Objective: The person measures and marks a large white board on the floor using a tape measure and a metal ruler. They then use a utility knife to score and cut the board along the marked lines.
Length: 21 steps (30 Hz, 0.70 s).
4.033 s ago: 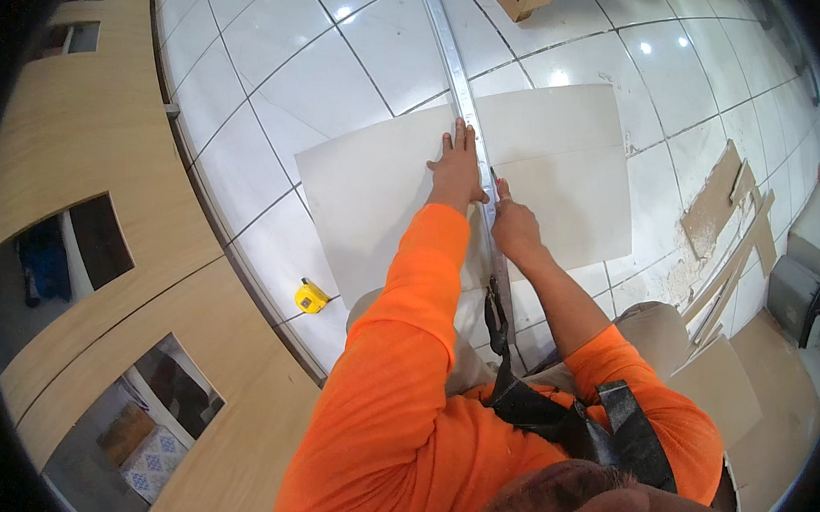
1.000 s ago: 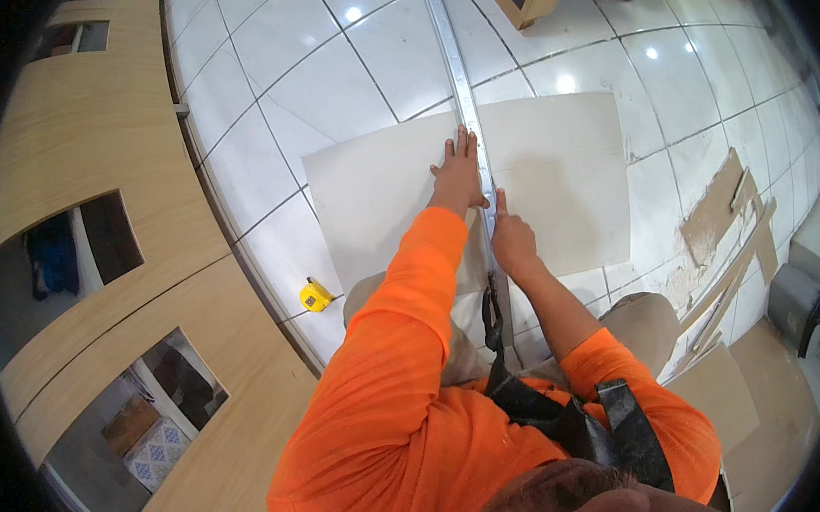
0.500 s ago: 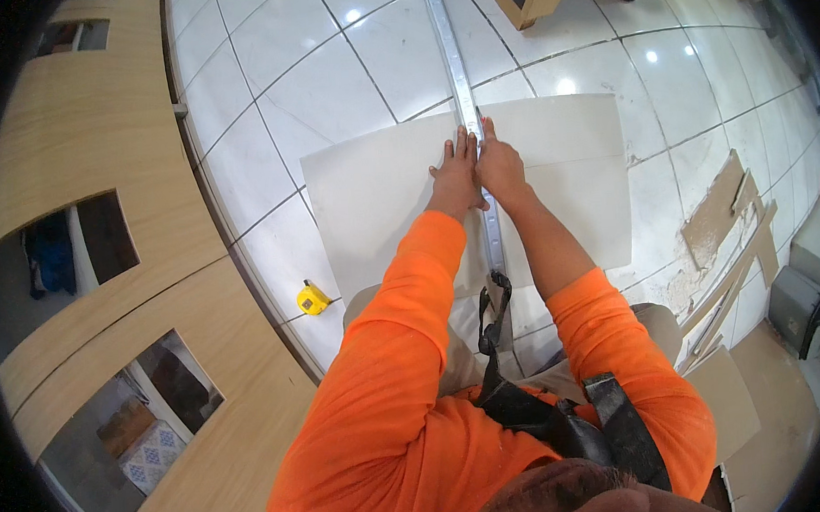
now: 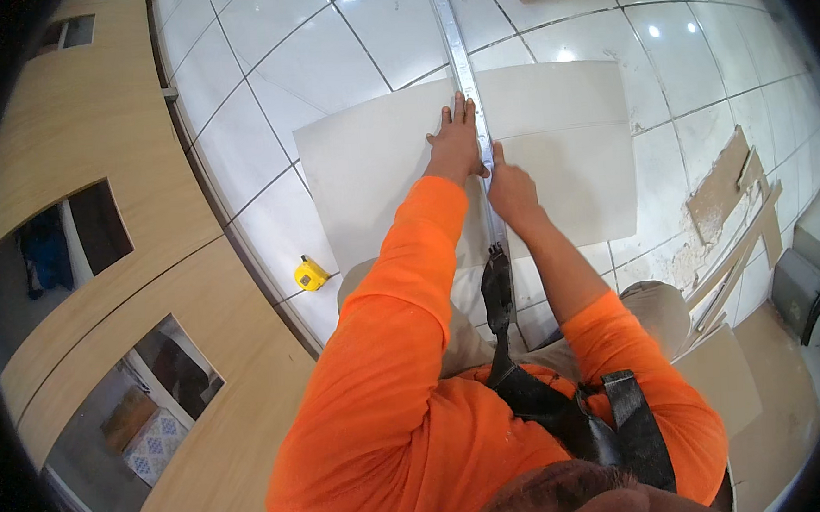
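Note:
A pale, flat board (image 4: 568, 178) lies on the floor in front of me. Across it runs a long metal straightedge (image 4: 457, 50), reaching past the board's far edge. My left hand (image 4: 455, 144) lies flat on the board and straightedge, fingers stretched out. Just to the right of the metal, my right hand (image 4: 514, 192) is closed, its index finger pointing forward along the straightedge's right edge. Whatever it grips is hidden by the fingers. A black strap (image 4: 497, 293) hangs from my chest over the straightedge's near end.
A yellow tape measure (image 4: 310, 274) lies on the white tiles left of the board. Wooden panels with rectangular openings (image 4: 153, 297) line the left side. Broken board strips (image 4: 727, 193) and white debris lie at the right, near a grey box (image 4: 799, 299).
My right hand has slid toward me along the straightedge, from beside the left fingertips to below them. The left hand stays flat on the metal. The view has shifted slightly.

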{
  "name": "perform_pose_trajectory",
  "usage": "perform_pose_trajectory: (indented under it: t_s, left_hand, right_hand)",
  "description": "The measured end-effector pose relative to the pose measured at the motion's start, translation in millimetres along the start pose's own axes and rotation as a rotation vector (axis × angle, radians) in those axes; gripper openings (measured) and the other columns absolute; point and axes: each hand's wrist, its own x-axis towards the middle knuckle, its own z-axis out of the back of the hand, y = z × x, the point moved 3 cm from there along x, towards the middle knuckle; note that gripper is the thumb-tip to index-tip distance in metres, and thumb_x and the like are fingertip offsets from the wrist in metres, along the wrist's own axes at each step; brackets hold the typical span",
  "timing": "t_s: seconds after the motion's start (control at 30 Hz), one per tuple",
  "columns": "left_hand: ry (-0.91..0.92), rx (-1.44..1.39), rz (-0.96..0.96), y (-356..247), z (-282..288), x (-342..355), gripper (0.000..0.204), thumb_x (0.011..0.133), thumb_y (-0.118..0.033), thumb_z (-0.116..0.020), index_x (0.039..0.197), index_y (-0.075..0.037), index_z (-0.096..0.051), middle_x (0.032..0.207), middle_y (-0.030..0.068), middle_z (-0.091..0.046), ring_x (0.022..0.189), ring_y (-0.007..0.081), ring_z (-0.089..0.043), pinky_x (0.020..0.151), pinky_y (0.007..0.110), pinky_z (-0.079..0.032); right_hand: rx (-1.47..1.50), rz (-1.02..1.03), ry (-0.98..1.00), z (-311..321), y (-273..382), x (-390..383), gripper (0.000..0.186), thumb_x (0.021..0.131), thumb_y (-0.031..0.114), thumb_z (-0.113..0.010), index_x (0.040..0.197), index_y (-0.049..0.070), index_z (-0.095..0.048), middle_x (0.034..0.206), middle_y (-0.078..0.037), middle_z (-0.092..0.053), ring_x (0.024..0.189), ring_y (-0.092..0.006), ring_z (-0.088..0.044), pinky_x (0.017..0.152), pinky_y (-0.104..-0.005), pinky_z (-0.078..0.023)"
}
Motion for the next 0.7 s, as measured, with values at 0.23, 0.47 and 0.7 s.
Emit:
perform_pose_trajectory:
  t_s: [0.23, 0.47, 0.7]
  left_hand:
    - [0.0, 0.003, -0.033, -6.6, 7.9, -12.4, 0.148, 0.051, -0.034, -0.102, 0.164, -0.01, -0.009, 0.173, 0.0095, 0.001, 0.156, 0.0385, -0.019, 0.111, 0.069, -0.042]
    - [-0.025, 0.006, -0.053, 4.0, 0.9, -2.1, 0.155, 0.049, -0.035, -0.103, 0.164, -0.008, -0.003, 0.173, 0.0118, 0.005, 0.156, 0.0401, -0.017, 0.111, 0.07, -0.042]
    - [-0.033, 0.025, -0.301, 40.9, -10.8, 3.3, 0.142, 0.061, -0.041, -0.096, 0.162, 0.001, -0.006, 0.17, 0.0242, -0.004, 0.155, 0.0393, -0.023, 0.121, 0.046, -0.036]
  right_hand:
    - [0.031, -0.101, 0.069, -12.4, -5.0, -35.3, 0.073, 0.091, 0.006, -0.05, 0.159, -0.004, -0.025, 0.097, -0.029, -0.07, 0.088, -0.0432, -0.071, 0.08, -0.054, -0.056]
    - [0.142, -0.17, -0.045, -17.2, -8.7, -52.8, 0.065, 0.095, 0.011, -0.05, 0.154, -0.008, -0.029, 0.102, -0.032, -0.07, 0.095, -0.0462, -0.07, 0.086, -0.0548, -0.055]
    - [0.311, -0.161, -0.33, -45.7, -49.3, -81.6, 0.063, 0.093, 0.034, -0.068, 0.136, -0.008, -0.05, 0.107, -0.029, -0.07, 0.102, -0.0458, -0.068, 0.093, -0.0511, -0.054]
